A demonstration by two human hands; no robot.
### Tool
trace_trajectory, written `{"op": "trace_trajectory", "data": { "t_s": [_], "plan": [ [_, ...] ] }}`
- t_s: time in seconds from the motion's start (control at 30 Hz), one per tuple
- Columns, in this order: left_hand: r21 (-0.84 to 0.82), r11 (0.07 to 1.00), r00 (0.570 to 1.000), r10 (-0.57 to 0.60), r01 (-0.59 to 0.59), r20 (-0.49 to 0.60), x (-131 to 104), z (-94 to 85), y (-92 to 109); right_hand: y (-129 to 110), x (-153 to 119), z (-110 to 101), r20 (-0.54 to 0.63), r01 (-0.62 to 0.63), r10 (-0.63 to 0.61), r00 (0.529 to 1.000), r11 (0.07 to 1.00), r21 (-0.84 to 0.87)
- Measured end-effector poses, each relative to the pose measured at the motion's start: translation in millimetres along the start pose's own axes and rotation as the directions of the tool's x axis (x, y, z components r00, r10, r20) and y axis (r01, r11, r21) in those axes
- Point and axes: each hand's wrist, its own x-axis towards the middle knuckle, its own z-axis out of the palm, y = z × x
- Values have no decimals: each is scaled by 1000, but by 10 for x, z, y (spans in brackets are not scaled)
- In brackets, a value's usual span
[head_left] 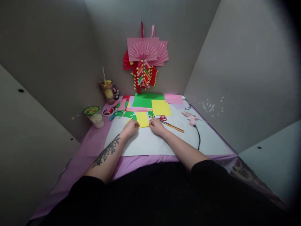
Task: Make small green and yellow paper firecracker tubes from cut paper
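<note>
A small yellow paper sheet [142, 119] lies on the white work surface, its near edge folded or rolled into a narrow strip. My left hand [131, 128] pinches the left end of that edge, fingers closed. At the right end, my right hand [156, 126] holds the same edge with its fingers closed. Short green rolls with yellow ends [151, 114] lie just beyond my right hand. Red-handled scissors [163, 118] and a yellow-and-black pencil [174, 126] rest to its right. A thin yellow strip [128, 120] lies beyond my left hand.
Green [147, 99], yellow [164, 107] and pink sheets [174, 99] lie at the back. A pink glue gun [191, 118] with a black cord sits right. Tape rings and cups [96, 119] stand left. Paper fan decorations [144, 50] hang on the wall.
</note>
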Motion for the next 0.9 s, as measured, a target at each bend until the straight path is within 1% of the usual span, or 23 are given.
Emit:
{"op": "trace_trajectory", "data": {
  "t_s": [0.1,0.2,0.33,0.43,0.57,0.63,0.73,0.83,0.9],
  "plan": [
    [-16,999,999,35,-35,-5,-9,-20,31,34,14,29,-43,22,-20,999,999,50],
    [-29,997,997,65,-66,-32,-24,-32,68,52,25,53,-92,67,-56,994,991,112],
    [-47,997,996,64,-67,-59,-24,-20,83,41,29,69,-142,95,-69,988,978,186],
    [-55,996,994,58,-63,-95,-9,-5,63,20,25,66,-140,62,-28,990,967,247],
    [-71,996,992,52,-60,-114,0,3,37,-5,6,45,-97,18,14,995,947,321],
    [-69,996,993,54,-62,-109,-2,4,37,-19,-9,27,-102,35,-5,995,954,297],
    [-46,997,994,58,-63,-88,-6,9,48,-48,-35,-5,-100,75,-55,994,975,209],
    [-4,998,997,66,-66,-34,-7,17,46,-88,-54,-39,-34,87,-85,996,993,84],
    [16,999,999,52,-51,-17,-7,19,28,-114,-59,-57,11,80,-80,997,997,0]
  ]
}}
